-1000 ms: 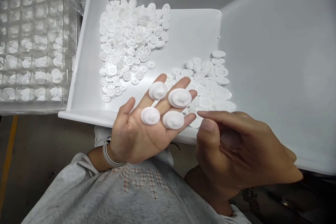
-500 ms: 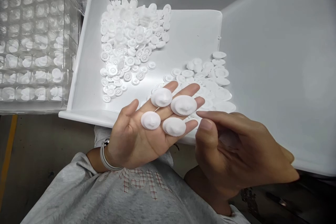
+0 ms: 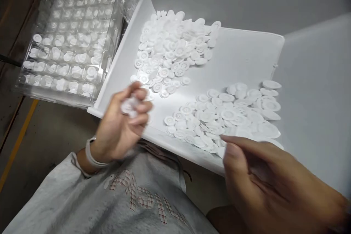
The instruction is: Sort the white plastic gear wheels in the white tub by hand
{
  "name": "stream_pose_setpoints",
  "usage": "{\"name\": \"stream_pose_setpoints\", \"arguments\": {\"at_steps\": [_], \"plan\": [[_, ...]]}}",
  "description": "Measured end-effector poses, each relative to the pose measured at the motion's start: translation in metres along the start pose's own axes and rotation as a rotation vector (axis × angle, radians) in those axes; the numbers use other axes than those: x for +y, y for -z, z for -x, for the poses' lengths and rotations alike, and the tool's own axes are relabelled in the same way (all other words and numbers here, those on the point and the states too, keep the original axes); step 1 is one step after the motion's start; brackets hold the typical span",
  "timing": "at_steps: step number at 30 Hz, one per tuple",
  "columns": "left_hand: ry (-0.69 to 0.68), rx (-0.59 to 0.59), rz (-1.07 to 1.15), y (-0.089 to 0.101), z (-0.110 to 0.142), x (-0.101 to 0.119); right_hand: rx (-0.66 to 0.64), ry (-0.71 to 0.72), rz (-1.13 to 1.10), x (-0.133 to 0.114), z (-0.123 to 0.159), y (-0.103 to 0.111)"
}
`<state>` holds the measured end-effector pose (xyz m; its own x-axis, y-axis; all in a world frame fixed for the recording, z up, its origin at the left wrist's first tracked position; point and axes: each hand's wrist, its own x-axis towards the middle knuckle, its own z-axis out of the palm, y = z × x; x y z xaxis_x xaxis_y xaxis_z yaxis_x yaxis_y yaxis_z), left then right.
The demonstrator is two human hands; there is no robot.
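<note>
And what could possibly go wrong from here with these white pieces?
The left hand curls around a few white pieces; one might slip out. The right hand is close to the right heap, so it could perhaps knock pieces over the near edge of the white tray.
</note>
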<state>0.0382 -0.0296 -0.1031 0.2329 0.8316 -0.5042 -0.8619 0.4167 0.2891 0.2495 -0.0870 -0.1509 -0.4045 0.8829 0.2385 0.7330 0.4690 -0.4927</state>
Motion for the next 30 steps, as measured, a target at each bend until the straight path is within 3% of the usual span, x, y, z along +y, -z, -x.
{"name": "stream_pose_setpoints", "arguments": {"at_steps": [3,7,10,13,16,18,20,25,27,30], "plan": [[-0.160,0.043,-0.031,0.013,0.011,0.030,-0.123,0.005,0.074,0.009,-0.004,0.014],[-0.160,0.051,-0.085,0.029,0.023,0.046,-0.329,0.048,0.161,0.018,-0.029,0.019],[-0.114,0.086,-0.054,0.031,0.026,0.041,-0.535,0.178,0.244,0.019,-0.056,-0.001],[-0.064,0.100,-0.005,0.029,0.026,0.030,-0.609,0.354,0.259,0.021,-0.077,-0.036],[-0.012,0.100,0.013,0.029,0.024,0.023,-0.551,0.536,0.243,0.028,-0.090,-0.068],[-0.004,0.095,0.032,0.031,0.023,0.022,-0.464,0.622,0.221,0.033,-0.096,-0.076],[-0.018,0.098,0.058,0.034,0.022,0.021,-0.356,0.670,0.181,0.034,-0.102,-0.066],[-0.075,0.174,0.167,0.024,0.015,0.011,0.025,0.594,0.009,0.007,-0.116,-0.009],[-0.041,0.171,0.192,0.015,0.009,0.006,0.082,0.631,0.049,-0.008,-0.119,0.001],[0.020,0.153,0.181,0.005,-0.002,-0.001,0.064,0.698,0.242,-0.022,-0.118,-0.003]]}}
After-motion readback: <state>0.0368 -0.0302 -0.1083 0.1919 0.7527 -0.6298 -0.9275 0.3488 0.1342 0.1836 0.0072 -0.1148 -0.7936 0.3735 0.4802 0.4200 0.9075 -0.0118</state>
